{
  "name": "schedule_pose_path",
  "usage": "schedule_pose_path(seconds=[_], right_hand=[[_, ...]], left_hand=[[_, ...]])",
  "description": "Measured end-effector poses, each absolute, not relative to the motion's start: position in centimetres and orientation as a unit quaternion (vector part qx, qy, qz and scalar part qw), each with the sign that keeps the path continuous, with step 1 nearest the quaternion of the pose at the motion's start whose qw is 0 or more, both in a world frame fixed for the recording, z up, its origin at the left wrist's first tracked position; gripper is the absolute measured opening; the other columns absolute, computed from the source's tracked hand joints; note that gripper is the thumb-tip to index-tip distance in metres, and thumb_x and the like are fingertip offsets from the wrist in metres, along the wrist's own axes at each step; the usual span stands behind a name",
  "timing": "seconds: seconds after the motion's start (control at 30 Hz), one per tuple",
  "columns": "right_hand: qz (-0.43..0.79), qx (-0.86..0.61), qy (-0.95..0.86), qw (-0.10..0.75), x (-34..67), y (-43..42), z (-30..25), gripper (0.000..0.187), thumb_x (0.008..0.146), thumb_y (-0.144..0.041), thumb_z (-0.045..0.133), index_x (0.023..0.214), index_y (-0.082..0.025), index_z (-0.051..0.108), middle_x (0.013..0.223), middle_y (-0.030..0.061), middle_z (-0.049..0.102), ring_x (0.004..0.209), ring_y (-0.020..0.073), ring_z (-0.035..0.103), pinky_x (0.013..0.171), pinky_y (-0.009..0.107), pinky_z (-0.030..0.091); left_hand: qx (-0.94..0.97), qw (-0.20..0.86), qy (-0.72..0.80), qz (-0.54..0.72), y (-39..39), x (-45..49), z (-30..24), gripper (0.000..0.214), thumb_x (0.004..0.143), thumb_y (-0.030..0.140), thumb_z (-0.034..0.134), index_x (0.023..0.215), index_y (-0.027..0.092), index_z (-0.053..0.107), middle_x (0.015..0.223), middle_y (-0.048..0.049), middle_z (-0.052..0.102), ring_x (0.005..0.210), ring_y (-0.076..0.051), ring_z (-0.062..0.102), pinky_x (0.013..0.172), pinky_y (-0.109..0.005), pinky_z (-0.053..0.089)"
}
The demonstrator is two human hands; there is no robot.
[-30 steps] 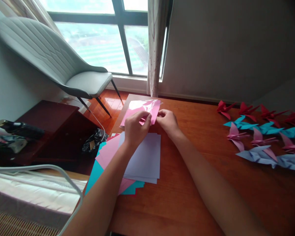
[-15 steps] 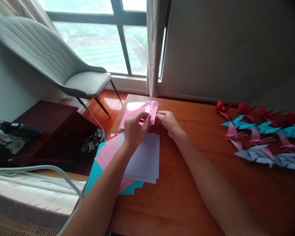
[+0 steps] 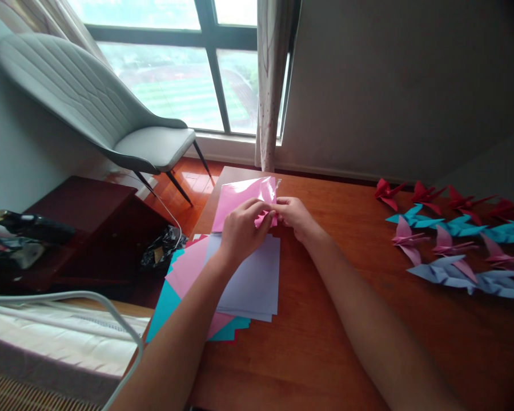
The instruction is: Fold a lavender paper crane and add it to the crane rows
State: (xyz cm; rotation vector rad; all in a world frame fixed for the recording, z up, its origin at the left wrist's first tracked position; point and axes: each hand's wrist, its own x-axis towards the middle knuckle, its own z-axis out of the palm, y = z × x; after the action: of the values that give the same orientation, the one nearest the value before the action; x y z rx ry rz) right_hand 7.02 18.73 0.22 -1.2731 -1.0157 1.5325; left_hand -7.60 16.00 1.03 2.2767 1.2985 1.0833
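A clear plastic packet of pink paper [image 3: 235,197] lies at the far left of the wooden table, its wrapper shining. My left hand [image 3: 246,228] is closed on the packet's near right part, thumb and fingers pinched. My right hand [image 3: 294,217] pinches the packet's right edge, close against the left fingertips. The exact grip is partly hidden behind the fingers. Just nearer to me, under my left forearm, lies a fanned stack of square paper: lavender sheets [image 3: 252,279] on top, pink sheets [image 3: 191,265] and blue sheets [image 3: 165,305] below.
Rows of folded paper cranes stand at the right: red cranes [image 3: 388,193], blue cranes [image 3: 415,217], pink cranes [image 3: 409,241] and lavender cranes [image 3: 445,274]. A grey chair [image 3: 154,142] stands by the window. A dark cabinet [image 3: 81,211] is left of the table [image 3: 325,342].
The packet has shifted slightly right and towards me, turning a little. My left hand has moved right with it, and the two hands' fingertips have come together at its right edge.
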Motion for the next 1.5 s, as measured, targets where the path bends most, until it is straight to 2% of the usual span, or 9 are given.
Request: schedule_pose_path(seconds=[0.2, 0.3, 0.4, 0.53, 0.7, 0.83, 1.17, 1.4, 1.5], right_hand=[[0.626, -0.481, -0.408, 0.459, 7.5, 19.2, -0.8, 0.019, 0.059, -0.025, 0.077, 0.075, -0.014, 0.072, 0.069, 0.0023, 0.071, 0.060, 0.0141, 0.061, 0.056, 0.025, 0.048], [0.630, -0.466, -0.399, 0.477, 7.5, 19.4, -1.2, 0.024, 0.060, -0.030, 0.078, 0.079, -0.016, 0.072, 0.073, 0.0025, 0.073, 0.064, 0.0164, 0.064, 0.063, 0.029, 0.052], [0.638, -0.447, -0.397, 0.486, 7.6, 19.5, -1.3, 0.029, 0.060, -0.035, 0.079, 0.083, -0.017, 0.073, 0.080, 0.0030, 0.074, 0.070, 0.0182, 0.066, 0.070, 0.033, 0.054], [0.624, -0.417, -0.425, 0.506, 7.8, 19.3, -1.1, 0.028, 0.062, -0.037, 0.080, 0.082, -0.019, 0.075, 0.082, 0.0015, 0.074, 0.072, 0.0170, 0.064, 0.074, 0.032, 0.052], [0.575, -0.424, -0.463, 0.525, 8.3, 19.4, -1.2, 0.025, 0.067, -0.039, 0.078, 0.082, -0.020, 0.075, 0.079, -0.0003, 0.072, 0.070, 0.0152, 0.061, 0.069, 0.028, 0.048], [0.577, -0.425, -0.466, 0.520, 8.8, 19.4, -1.1, 0.028, 0.070, -0.040, 0.078, 0.089, -0.020, 0.075, 0.083, 0.0009, 0.074, 0.071, 0.0156, 0.063, 0.069, 0.028, 0.049], [0.570, -0.438, -0.486, 0.497, 9.7, 19.4, -0.6, 0.041, 0.068, -0.045, 0.081, 0.099, -0.019, 0.075, 0.094, 0.0046, 0.077, 0.083, 0.0183, 0.070, 0.078, 0.031, 0.056], [0.556, -0.451, -0.461, 0.524, 9.2, 19.6, -1.1, 0.036, 0.067, -0.039, 0.081, 0.095, -0.017, 0.076, 0.093, 0.0060, 0.077, 0.082, 0.0204, 0.070, 0.080, 0.034, 0.056], [0.535, -0.476, -0.453, 0.531, 9.1, 19.7, -1.1, 0.029, 0.068, -0.035, 0.077, 0.090, -0.016, 0.075, 0.090, 0.0054, 0.077, 0.081, 0.0206, 0.070, 0.078, 0.033, 0.055]], left_hand=[[0.796, 0.187, 0.427, 0.385, 16.5, -8.4, 1.6, 0.022, 0.095, 0.036, 0.056, 0.097, 0.019, 0.070, 0.099, -0.0067, 0.073, 0.086, -0.019, 0.068, 0.078, -0.030, 0.053], [0.722, 0.136, 0.522, 0.433, 17.6, -9.7, 1.2, 0.023, 0.094, 0.035, 0.056, 0.102, 0.018, 0.070, 0.104, -0.0095, 0.073, 0.096, -0.024, 0.068, 0.087, -0.037, 0.054], [0.644, 0.114, 0.612, 0.444, 18.9, -11.3, 0.3, 0.042, 0.086, 0.030, 0.063, 0.125, 0.015, 0.060, 0.129, -0.0174, 0.063, 0.121, -0.032, 0.059, 0.103, -0.048, 0.046], [0.511, 0.314, 0.607, 0.521, 20.2, -12.8, -1.2, 0.061, 0.077, 0.029, 0.072, 0.133, 0.014, 0.053, 0.144, -0.0209, 0.052, 0.129, -0.036, 0.055, 0.111, -0.053, 0.040], [0.469, 0.411, 0.543, 0.562, 20.6, -12.7, -1.6, 0.055, 0.080, 0.036, 0.065, 0.129, 0.014, 0.053, 0.117, -0.0156, 0.070, 0.104, -0.029, 0.070, 0.091, -0.044, 0.056], [0.445, 0.451, 0.504, 0.587, 20.5, -12.5, -1.2, 0.042, 0.080, 0.040, 0.063, 0.112, 0.013, 0.063, 0.101, -0.0118, 0.074, 0.091, -0.025, 0.073, 0.081, -0.039, 0.059], [0.416, 0.479, 0.456, 0.624, 20.2, -12.5, -0.5, 0.035, 0.077, 0.035, 0.070, 0.104, 0.013, 0.068, 0.095, -0.0086, 0.075, 0.089, -0.021, 0.072, 0.080, -0.032, 0.058], [0.399, 0.475, 0.476, 0.623, 20.3, -12.5, -0.6, 0.037, 0.074, 0.034, 0.073, 0.103, 0.013, 0.068, 0.088, -0.0072, 0.075, 0.081, -0.019, 0.071, 0.075, -0.030, 0.058], [0.386, 0.482, 0.486, 0.619, 20.2, -12.5, -0.4, 0.034, 0.074, 0.032, 0.072, 0.103, 0.014, 0.068, 0.082, -0.0053, 0.074, 0.073, -0.016, 0.070, 0.067, -0.027, 0.057]])
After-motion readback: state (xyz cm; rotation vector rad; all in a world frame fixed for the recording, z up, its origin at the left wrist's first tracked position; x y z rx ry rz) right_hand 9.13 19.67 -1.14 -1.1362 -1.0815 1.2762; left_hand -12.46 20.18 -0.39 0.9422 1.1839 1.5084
